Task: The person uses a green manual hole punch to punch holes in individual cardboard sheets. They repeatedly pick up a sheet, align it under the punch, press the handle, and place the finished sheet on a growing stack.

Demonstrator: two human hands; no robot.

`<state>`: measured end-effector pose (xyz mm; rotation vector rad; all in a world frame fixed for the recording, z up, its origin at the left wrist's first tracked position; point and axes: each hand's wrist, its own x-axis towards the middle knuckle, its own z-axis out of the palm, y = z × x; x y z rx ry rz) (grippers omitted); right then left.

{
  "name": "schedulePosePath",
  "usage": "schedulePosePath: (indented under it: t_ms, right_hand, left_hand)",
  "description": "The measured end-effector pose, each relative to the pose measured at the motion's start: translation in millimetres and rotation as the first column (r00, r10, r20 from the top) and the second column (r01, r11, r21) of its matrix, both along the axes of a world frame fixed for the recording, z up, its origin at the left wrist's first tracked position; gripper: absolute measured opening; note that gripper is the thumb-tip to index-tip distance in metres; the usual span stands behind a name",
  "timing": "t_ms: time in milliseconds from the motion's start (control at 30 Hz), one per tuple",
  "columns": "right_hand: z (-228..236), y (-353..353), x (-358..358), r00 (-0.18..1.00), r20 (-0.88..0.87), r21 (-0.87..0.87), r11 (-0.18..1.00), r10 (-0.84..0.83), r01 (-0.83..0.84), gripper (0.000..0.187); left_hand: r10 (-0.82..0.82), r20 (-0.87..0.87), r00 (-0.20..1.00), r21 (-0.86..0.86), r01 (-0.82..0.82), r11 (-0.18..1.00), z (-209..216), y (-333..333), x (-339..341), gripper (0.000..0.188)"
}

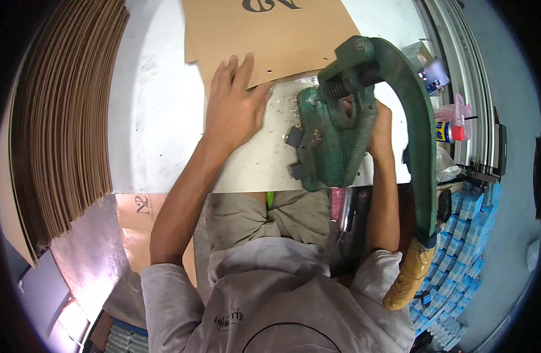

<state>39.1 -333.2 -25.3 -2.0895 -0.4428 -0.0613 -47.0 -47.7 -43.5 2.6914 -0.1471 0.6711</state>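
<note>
My left hand point(236, 109) lies with its fingers spread on the near left corner of a brown paper sheet or flat bag point(270, 41), which has black print and two small dark holes or eyelets along its near edge. Right of it, on the white tabletop, stands a green hand-lever press point(332, 141) with a coil spring and a long curved lever ending in a yellow-wrapped grip point(411, 273). My right hand point(381, 126) is on the press's far right side; the press hides most of its fingers, so what it touches cannot be made out.
A tall stack of brown card sheets point(70, 117) leans along the left. Small bits are scattered beside the press on the white table point(159, 129). At right stand a blue-and-yellow can with a red cap point(450, 132), plastic wrap, and many blue-wrapped bundles point(458, 247). Another brown bag point(138, 229) lies lower left.
</note>
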Motion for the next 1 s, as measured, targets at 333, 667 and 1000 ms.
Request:
schedulePosePath:
  t_ms: [333,667,1000]
  right_hand:
    - [23.5,7.2,-7.7,0.989,-0.081,-0.011,0.992,0.124,-0.126,0.038]
    - [-5.2,-11.9,-0.7,0.994,-0.081,-0.176,0.981,0.070,-0.084,0.038]
    - [-12.8,-13.5,-1.8,0.997,-0.046,-0.126,0.989,0.067,-0.073,0.040]
  left_hand:
    - [0.003,-0.018,1.000,0.003,-0.003,1.000,-3.7,-1.9,1.6,0.029]
    - [0.011,-0.022,1.000,0.011,-0.011,1.000,-1.5,-1.4,-0.6,0.028]
    - [0.016,-0.049,0.999,0.000,-0.016,1.000,-2.0,-1.9,-0.9,0.029]
